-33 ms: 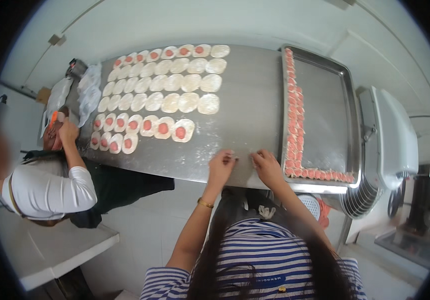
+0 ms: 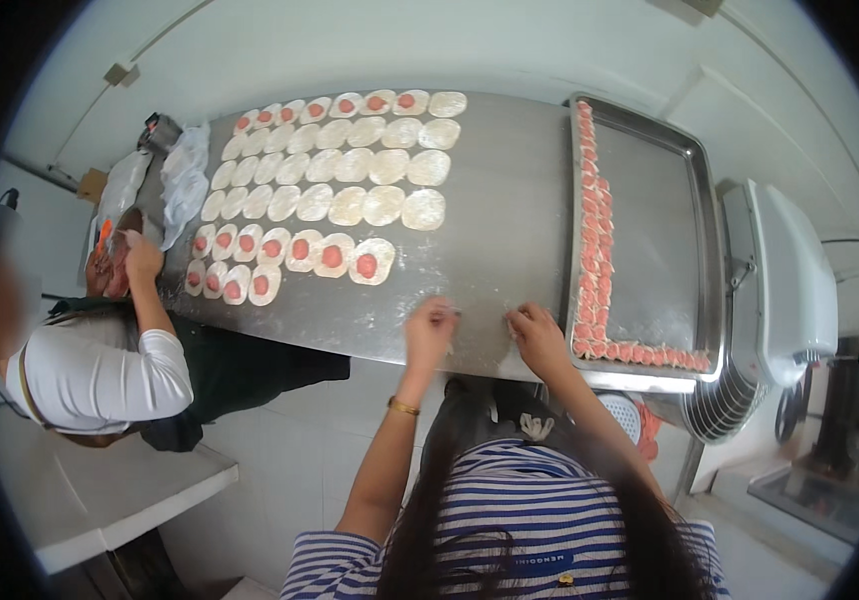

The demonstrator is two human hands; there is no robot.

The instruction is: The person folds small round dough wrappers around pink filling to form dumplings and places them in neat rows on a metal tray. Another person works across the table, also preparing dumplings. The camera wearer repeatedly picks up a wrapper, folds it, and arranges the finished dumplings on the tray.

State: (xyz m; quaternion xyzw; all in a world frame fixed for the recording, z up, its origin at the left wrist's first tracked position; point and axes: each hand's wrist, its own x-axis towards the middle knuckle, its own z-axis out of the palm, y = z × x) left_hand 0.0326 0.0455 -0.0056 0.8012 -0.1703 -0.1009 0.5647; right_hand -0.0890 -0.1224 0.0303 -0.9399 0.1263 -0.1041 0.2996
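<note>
My left hand [image 2: 431, 328] hovers at the near edge of a steel table [image 2: 510, 190], blurred, with fingers drawn together; whatever is between them is too small to make out. To its right, my right hand [image 2: 537, 334] has its fingertips pinched at the metal top, and I cannot see what they hold. Left of my hands lie rows of flat round dough wrappers [image 2: 423, 210]. Those in the far row and the two near rows mostly carry a dab of pink filling [image 2: 367, 266]. Beside my right hand, a metal tray [image 2: 714, 260] holds filled pieces [image 2: 590, 270] along its left and near sides.
At the far left, a co-worker's hand [image 2: 143, 257] is by a dark bowl with pink filling. A crumpled plastic bag [image 2: 186, 180] lies at the table's left end. A white machine [image 2: 785, 285] stands right of the tray. White flour dusts the table.
My left hand has shifted slightly left, away from my right hand, which stays about where it was. The co-worker's hand has moved a little at the bowl. The whole view has shifted slightly.
</note>
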